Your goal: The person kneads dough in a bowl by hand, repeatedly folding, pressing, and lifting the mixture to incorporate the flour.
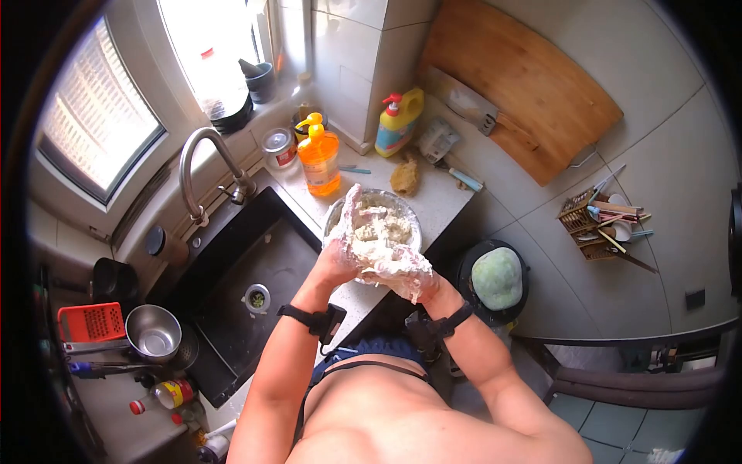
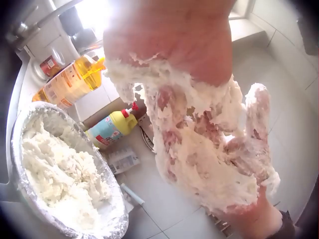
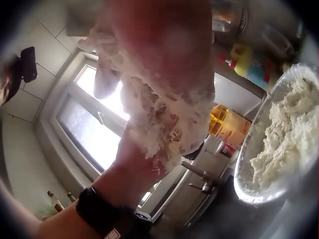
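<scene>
My left hand (image 1: 348,241) and right hand (image 1: 402,272) meet over the near side of a metal bowl (image 1: 417,230), both thickly coated with sticky white dough. One digit of the left hand points straight up in the head view. In the left wrist view, the right hand's thumb (image 2: 258,107) stands upright, and dough (image 2: 204,169) clings between and over the two hands. More rough, wet dough (image 2: 60,174) lies in the bowl, smeared up its wall. The dough coating hides much of the fingers.
Left of the bowl is a black sink (image 1: 232,309) with a curved faucet (image 1: 193,166). Behind it stand an orange pump bottle (image 1: 319,162) and a yellow bottle (image 1: 399,124). A cleaver (image 1: 464,100) and wooden board (image 1: 533,69) are beyond; a green melon (image 1: 497,278) sits at right.
</scene>
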Demonstrator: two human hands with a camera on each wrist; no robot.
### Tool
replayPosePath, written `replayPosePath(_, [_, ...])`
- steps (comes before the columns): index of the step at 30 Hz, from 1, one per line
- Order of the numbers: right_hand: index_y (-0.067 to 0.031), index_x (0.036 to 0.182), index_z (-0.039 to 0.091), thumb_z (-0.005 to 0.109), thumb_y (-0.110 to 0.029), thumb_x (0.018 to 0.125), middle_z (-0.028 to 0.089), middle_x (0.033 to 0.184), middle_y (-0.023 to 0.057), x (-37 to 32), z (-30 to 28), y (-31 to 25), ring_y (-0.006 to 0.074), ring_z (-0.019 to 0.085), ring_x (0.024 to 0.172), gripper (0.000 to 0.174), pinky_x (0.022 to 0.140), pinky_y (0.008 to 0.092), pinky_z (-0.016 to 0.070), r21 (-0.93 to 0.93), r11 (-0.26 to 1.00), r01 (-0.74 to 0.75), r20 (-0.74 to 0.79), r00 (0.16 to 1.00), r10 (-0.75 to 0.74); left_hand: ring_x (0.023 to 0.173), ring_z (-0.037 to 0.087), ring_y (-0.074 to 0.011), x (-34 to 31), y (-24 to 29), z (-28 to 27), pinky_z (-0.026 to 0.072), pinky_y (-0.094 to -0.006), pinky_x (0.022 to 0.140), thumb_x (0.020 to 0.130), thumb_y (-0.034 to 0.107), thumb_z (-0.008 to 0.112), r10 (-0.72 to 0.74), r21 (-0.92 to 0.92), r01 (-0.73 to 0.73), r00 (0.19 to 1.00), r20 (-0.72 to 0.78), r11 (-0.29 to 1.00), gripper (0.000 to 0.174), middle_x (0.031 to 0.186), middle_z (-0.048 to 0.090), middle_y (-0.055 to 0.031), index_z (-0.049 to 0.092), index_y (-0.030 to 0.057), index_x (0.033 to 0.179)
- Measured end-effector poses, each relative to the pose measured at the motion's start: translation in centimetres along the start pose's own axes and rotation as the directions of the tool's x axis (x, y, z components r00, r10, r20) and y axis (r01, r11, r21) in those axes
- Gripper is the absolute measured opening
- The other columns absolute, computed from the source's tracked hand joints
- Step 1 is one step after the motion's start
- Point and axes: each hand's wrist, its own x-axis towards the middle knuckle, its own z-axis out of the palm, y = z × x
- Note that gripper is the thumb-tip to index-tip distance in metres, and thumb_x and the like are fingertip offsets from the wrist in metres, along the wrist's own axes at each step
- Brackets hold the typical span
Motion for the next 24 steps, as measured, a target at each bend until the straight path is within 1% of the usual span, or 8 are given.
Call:
replayPosePath(1, [-0.0025,0.128,0.036,0.057,-0.011,0.080,0.045,0.125,0.0126,0.1,0.1,-0.3,0.0242,0.046,0.113,0.053,0.094,0.0387,0.0379,-0.028,1.000,-0.001,0.005,1.000,0.002,0.102,0.051,-0.0244,0.1,0.2,-0.4,0.0392,-0.0319,0.090,0.066,0.015,0.071,-0.065,0.057,0.061,0.995,0.071,0.997,0.061,0.111,0.054,-0.0137,0.043,0.0003,0.119])
replayPosePath(2, [-0.0013,0.125,0.038,0.059,-0.003,0.076,0.048,0.122,0.0121,0.3,-0.2,-0.2,0.0224,0.048,0.110,0.053,0.092,0.0356,0.0401,-0.152,0.988,-0.015,-0.032,0.999,0.010,0.100,0.052,-0.0233,0.1,-0.6,-0.1,0.0401,-0.0316,0.089,0.065,0.016,0.072,-0.048,-0.201,0.050,0.999,0.015,0.978,0.056,0.110,0.056,-0.0116,0.049,0.0019,0.114])
replayPosePath(5, [-0.0003,0.124,0.040,0.062,-0.004,0.074,0.050,0.119,0.0116,0.2,-1.4,-0.6,0.0209,0.050,0.108,0.055,0.092,0.0335,0.0408,-0.248,0.963,-0.103,-0.005,0.994,0.105,0.095,0.054,-0.0239,0.6,-1.8,-0.3,0.0417,-0.0317,0.086,0.065,0.012,0.070,0.130,-0.132,-0.132,0.991,-0.022,0.982,0.048,0.107,0.058,-0.0114,0.054,0.0031,0.109])
replayPosePath(11, [-0.0003,0.125,0.037,0.071,-0.019,0.066,0.046,0.124,0.0126,0.1,0.7,-2.5,0.0228,0.048,0.111,0.071,0.095,0.0323,0.0375,-0.490,0.824,-0.284,-0.072,0.955,0.287,0.090,0.055,-0.0318,0.2,-1.6,-1.7,0.0450,-0.0361,0.078,0.069,0.013,0.061,-0.102,0.399,0.076,0.994,0.044,0.914,0.032,0.095,0.060,-0.0175,0.059,0.0038,0.100])
replayPosePath(15, [0.0015,0.126,0.036,0.071,-0.023,0.063,0.048,0.122,0.0127,-0.8,-2.9,-2.5,0.0216,0.050,0.108,0.077,0.087,0.0289,0.0431,-0.354,0.921,-0.164,-0.014,0.985,0.170,0.086,0.056,-0.0332,-0.2,-2.7,-2.5,0.0460,-0.0367,0.075,0.071,0.015,0.061,-0.147,0.502,0.102,0.988,0.049,0.859,0.029,0.092,0.061,-0.0174,0.060,0.0050,0.098])
replayPosePath(18, [0.0025,0.126,0.034,0.070,-0.024,0.064,0.050,0.119,0.0124,-1.9,-4.6,-4.1,0.0193,0.051,0.105,0.077,0.079,0.0261,0.0461,-0.475,0.868,-0.141,-0.052,0.990,0.132,0.085,0.058,-0.0259,-0.5,-1.7,-3.0,0.0461,-0.0324,0.076,0.071,0.014,0.065,-0.150,0.522,0.087,0.986,0.079,0.848,0.032,0.094,0.061,-0.0162,0.059,0.0041,0.101])
replayPosePath(21, [0.0024,0.126,0.034,0.068,-0.024,0.066,0.052,0.117,0.0120,-2.7,-5.1,-5.5,0.0163,0.052,0.102,0.074,0.069,0.0227,0.0487,-0.594,0.803,-0.051,-0.050,0.998,0.027,0.087,0.057,-0.0266,-0.9,-0.8,-3.7,0.0450,-0.0329,0.077,0.076,0.017,0.062,0.025,0.195,-0.035,0.998,0.055,0.980,0.030,0.097,0.061,-0.0155,0.058,0.0030,0.103])
replayPosePath(24, [-0.0007,0.126,0.034,0.067,-0.027,0.071,0.052,0.117,0.0108,-2.6,-2.7,-6.7,0.0152,0.052,0.102,0.070,0.078,0.0268,0.0458,-0.897,0.369,-0.244,-0.242,0.969,0.053,0.091,0.054,-0.0199,-1.0,-1.3,-3.6,0.0435,-0.0303,0.082,0.076,0.014,0.064,-0.084,0.080,0.074,0.988,0.130,0.994,0.039,0.103,0.060,-0.0127,0.053,0.0003,0.111])
